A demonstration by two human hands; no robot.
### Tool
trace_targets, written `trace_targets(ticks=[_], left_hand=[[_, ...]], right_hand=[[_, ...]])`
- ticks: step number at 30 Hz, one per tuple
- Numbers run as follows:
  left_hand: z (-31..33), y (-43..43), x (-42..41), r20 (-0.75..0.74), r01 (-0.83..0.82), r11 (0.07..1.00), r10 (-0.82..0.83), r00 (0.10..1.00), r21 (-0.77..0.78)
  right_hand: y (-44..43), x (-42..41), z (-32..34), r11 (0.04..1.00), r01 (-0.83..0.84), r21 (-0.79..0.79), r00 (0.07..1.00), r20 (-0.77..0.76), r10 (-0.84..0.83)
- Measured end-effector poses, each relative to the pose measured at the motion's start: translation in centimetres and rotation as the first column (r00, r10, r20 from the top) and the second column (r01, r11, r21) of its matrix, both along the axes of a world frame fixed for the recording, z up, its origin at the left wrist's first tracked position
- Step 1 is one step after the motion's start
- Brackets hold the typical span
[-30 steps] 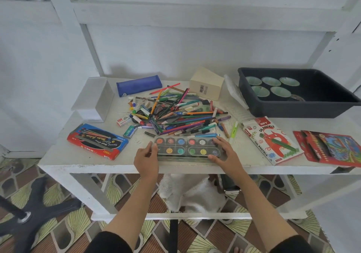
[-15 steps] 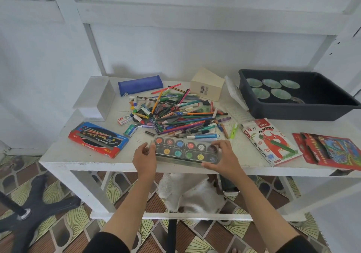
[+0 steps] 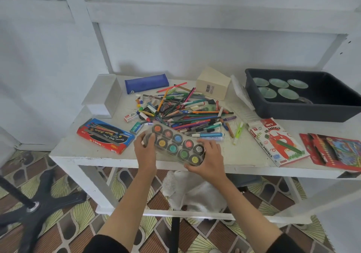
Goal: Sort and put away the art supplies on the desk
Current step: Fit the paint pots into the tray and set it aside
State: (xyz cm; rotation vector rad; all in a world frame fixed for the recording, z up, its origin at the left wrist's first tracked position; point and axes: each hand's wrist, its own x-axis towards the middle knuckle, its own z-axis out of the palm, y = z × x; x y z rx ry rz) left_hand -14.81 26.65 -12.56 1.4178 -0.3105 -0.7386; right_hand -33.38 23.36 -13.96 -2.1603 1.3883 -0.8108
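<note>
A clear watercolour palette (image 3: 176, 145) with round paint pans is lifted off the white desk (image 3: 244, 155) at its front edge, tilted with its left end raised. My left hand (image 3: 144, 149) grips its left end and my right hand (image 3: 210, 157) grips its lower right end. Behind it lies a messy pile of pens, pencils and markers (image 3: 185, 112). A red and blue box of colour pens (image 3: 105, 135) sits at the left. An oil pastels box (image 3: 275, 143) and a red pencil box (image 3: 336, 151) lie to the right.
A black tub (image 3: 304, 114) holding small green dishes stands at the back right. A blue pencil pouch (image 3: 146, 82), a cream box (image 3: 213, 86) and a white open box (image 3: 103, 94) stand at the back. A chair base (image 3: 33, 207) is on the floor at left.
The palette lay flat on the desk with both hands at its ends; now both hands have lifted it and tilted it, left end up, toward the desk's front edge.
</note>
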Motion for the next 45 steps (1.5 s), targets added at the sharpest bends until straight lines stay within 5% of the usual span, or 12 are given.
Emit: trace_targets(ticks=[3, 9, 13, 19, 26, 32, 38, 45], left_hand=[[2.4, -0.3, -1.1, -0.138, 0.059, 0.990, -0.077, 0.987, -0.131], [1.9, 0.1, -4.9, -0.372, 0.232, 0.962, -0.270, 0.888, -0.144], [1.9, -0.4, -4.6, -0.270, 0.318, 0.932, -0.355, 0.895, -0.172], [3.9, -2.5, -8.2, -0.095, 0.478, 0.846, -0.510, 0.855, -0.235], [4.7, -7.1, -16.4, 0.009, 0.696, 0.696, -0.706, 0.708, -0.178], [5.0, -11.0, -26.5, 0.036, 0.840, 0.515, -0.849, 0.528, -0.170], [4.5, -14.6, -38.3, -0.095, 0.899, 0.404, -0.915, 0.393, -0.169], [2.8, -17.6, -50.4, -0.186, 0.925, 0.356, -0.925, 0.330, -0.132]], right_hand=[[1.5, 2.0, 0.3, 0.991, 0.136, 0.000, 0.986, 0.099, -0.135], [1.8, 3.0, 1.2, 0.976, 0.216, 0.031, 0.971, 0.102, -0.218], [1.2, 0.9, 2.1, 0.981, 0.168, 0.093, 0.982, 0.076, -0.175], [0.1, -2.4, 4.9, 0.956, -0.016, 0.293, 0.867, 0.481, -0.133], [-1.2, -9.5, 6.2, 0.938, 0.150, 0.312, 0.690, 0.647, -0.325], [-3.3, -19.2, 6.4, 0.881, 0.300, 0.366, 0.599, 0.647, -0.473], [-6.0, -30.6, 7.1, 0.820, 0.435, 0.372, 0.602, 0.557, -0.572], [-8.6, -42.8, 8.2, 0.797, 0.481, 0.365, 0.826, 0.116, -0.552]])
